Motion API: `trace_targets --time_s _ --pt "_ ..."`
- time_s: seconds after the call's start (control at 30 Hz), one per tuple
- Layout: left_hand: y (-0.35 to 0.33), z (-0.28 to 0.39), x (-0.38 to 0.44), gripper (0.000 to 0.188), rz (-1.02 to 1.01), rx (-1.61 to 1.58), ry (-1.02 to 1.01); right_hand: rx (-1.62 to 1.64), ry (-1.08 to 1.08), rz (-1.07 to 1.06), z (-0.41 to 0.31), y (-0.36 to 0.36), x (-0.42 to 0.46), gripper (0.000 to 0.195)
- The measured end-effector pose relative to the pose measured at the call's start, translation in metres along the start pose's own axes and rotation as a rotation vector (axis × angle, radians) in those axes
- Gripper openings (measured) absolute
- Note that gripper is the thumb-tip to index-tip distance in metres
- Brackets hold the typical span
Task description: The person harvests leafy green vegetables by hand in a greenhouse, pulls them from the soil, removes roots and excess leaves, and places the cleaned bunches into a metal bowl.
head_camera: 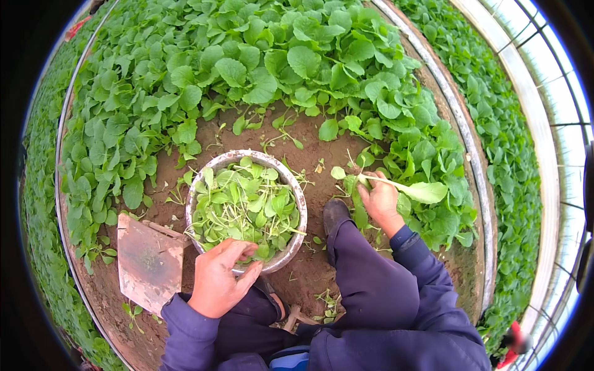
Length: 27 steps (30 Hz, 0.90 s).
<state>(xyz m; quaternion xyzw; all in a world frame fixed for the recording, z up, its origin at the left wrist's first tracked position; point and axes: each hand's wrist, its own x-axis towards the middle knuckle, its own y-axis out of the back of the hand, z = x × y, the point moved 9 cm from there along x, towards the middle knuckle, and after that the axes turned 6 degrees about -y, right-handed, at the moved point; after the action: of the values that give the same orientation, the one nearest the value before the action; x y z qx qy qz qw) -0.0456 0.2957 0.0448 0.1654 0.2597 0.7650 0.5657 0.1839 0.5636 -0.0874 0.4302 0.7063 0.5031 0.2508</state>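
Note:
My right hand (381, 198) grips an uprooted leafy green plant (424, 192) by its pale stem, beside the standing plants at the right. Its thin roots, with soil on them, point up and away from me. Over the near rim of a round, worn basin (300, 199) hovers my left hand (227, 273). Its thumb and fingers are apart, and I see nothing between them. Loose small green leaves and thin stems (246, 204) fill the basin, which stands on bare soil between my feet.
Dense leafy greens (260, 60) grow ahead and on both sides. Left of the basin stands a worn wooden stool (151, 264). A pale pipe (464, 125) runs along the bed's right edge. Loose seedlings (329, 303) lie on the soil near my shoe (336, 215).

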Motion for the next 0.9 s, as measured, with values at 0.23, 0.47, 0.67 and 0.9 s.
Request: trace_targets --time_s 0.23,0.47,0.67,0.9 --pt "0.013 0.035 0.052 0.057 0.320 0.243 -0.304 0.137 0.483 0.163 -0.179 0.110 0.023 0.030" --pt "0.001 -0.004 0.059 0.088 0.447 -0.156 -0.033 0.464 0.370 -0.167 -0.254 0.083 0.018 0.033" --pt "0.046 0.019 0.022 0.074 0.826 0.263 -0.047 0.676 0.150 -0.156 -0.253 0.088 0.024 0.025" --pt "0.031 -0.003 0.034 0.053 0.640 -0.121 -0.200 0.688 0.326 -0.214 -0.283 0.090 -0.011 0.031"
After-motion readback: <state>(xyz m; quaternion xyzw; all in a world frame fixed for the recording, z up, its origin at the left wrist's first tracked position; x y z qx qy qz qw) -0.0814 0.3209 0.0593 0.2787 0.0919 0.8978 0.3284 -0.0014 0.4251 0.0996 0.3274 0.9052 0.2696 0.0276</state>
